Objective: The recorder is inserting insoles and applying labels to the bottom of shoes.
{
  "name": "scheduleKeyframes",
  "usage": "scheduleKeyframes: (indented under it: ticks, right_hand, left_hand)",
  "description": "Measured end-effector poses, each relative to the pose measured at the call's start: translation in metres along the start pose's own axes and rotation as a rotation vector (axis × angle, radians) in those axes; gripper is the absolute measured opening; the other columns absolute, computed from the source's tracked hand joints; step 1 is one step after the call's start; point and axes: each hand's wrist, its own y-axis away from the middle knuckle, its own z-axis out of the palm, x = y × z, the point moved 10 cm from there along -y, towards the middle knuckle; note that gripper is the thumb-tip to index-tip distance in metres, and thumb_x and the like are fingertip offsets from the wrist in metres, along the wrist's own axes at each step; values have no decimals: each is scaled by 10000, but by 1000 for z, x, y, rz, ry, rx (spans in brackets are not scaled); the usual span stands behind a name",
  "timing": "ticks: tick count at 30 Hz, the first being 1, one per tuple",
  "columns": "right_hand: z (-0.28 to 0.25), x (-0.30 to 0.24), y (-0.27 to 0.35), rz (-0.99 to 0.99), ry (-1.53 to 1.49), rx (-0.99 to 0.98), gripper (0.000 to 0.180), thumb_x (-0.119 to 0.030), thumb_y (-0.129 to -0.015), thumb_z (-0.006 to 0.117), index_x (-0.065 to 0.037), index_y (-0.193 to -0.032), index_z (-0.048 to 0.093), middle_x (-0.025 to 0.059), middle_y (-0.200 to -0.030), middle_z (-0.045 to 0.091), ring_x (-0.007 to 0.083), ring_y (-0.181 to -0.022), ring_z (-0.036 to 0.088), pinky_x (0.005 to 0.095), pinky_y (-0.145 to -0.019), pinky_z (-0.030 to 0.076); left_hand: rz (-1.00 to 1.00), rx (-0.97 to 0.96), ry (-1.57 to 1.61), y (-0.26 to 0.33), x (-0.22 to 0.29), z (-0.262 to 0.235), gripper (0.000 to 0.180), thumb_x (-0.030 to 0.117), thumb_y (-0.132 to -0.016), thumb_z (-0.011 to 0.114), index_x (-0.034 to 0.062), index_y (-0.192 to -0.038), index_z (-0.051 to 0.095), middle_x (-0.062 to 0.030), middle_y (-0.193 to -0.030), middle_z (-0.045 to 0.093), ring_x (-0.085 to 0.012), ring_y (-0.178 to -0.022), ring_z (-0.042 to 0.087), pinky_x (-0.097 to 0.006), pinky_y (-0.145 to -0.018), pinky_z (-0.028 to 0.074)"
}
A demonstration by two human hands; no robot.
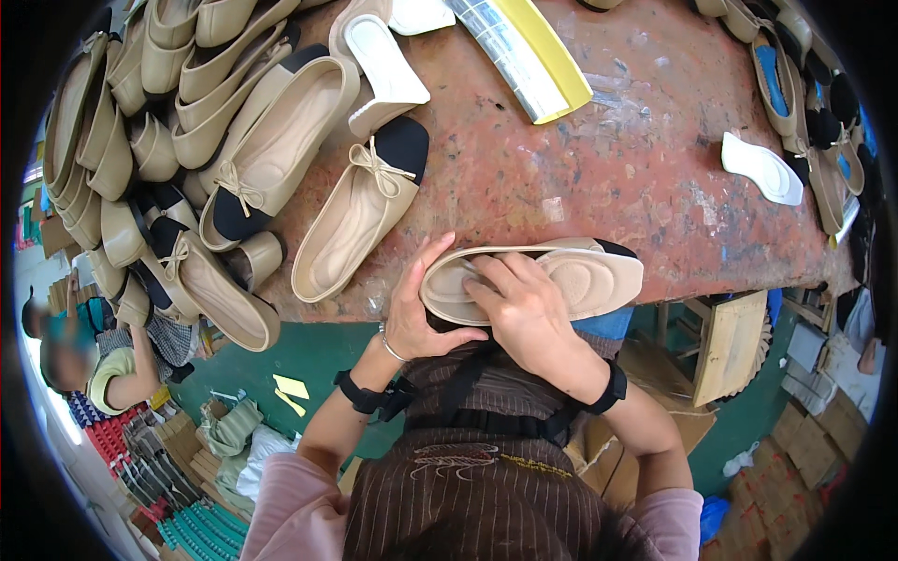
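Observation:
A beige flat shoe with a black toe (pixel 617 249) lies sideways at the table's near edge, its heel end in my left hand (pixel 416 313). The thumb and fingers of that hand wrap round the heel from both sides. A beige padded insole (pixel 594 282) sits partly in the shoe, its front end lying over the toe. My right hand (pixel 526 304) reaches over the shoe's near side, its curled fingers on the insole inside the opening. Its fingertips are partly hidden. To the left lies a matching bow-trimmed shoe (pixel 360 210), toe pointing away.
Many beige shoes (pixel 201 103) are piled on the table's left, with more shoes (pixel 795 103) at the far right. White insole pieces (pixel 762 170) and a yellow tray (pixel 528 61) lie on the worn red table (pixel 486 168). Another person (pixel 94 365) is at the left.

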Motion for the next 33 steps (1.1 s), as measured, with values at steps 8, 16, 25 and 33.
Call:
scheduleKeyframes:
  ticks: [8,16,25,33]
  right_hand:
    - [36,-17,3,-296,-56,-251,479,-104,-799,602,39,-1256,622,162,-1377,579,275,-1346,504,390,-1136,404]
    - [41,-1,2,-97,-6,-314,436,-151,-819,613,-36,-1238,661,119,-1348,614,271,-1245,589,367,-1042,484]
    - [-2,11,25,-7,260,-149,282,-143,-781,607,-9,-967,770,138,-1182,716,209,-1170,648,415,-1157,367]
    - [-25,13,29,45,98,-1,288,-34,-657,649,-36,-924,757,131,-1057,722,272,-1105,662,506,-1167,332]
  left_hand:
    - [-48,-125,17,-12,2,-2,1374,460,-661,918,175,-1594,-49,-361,-1502,329,-477,-1367,415,-548,-1106,369]
    - [159,-397,-578,-42,67,-13,821,421,-696,840,53,-1366,540,-230,-1461,464,-374,-1421,377,-637,-1183,189]
    - [167,-770,-1104,-47,48,29,142,146,-671,649,67,-675,768,-99,-644,664,-313,-1063,625,-630,-1233,126]
    - [55,-628,-923,-42,51,26,116,172,-673,707,76,-719,755,-78,-776,666,-282,-1005,601,-548,-1131,298]
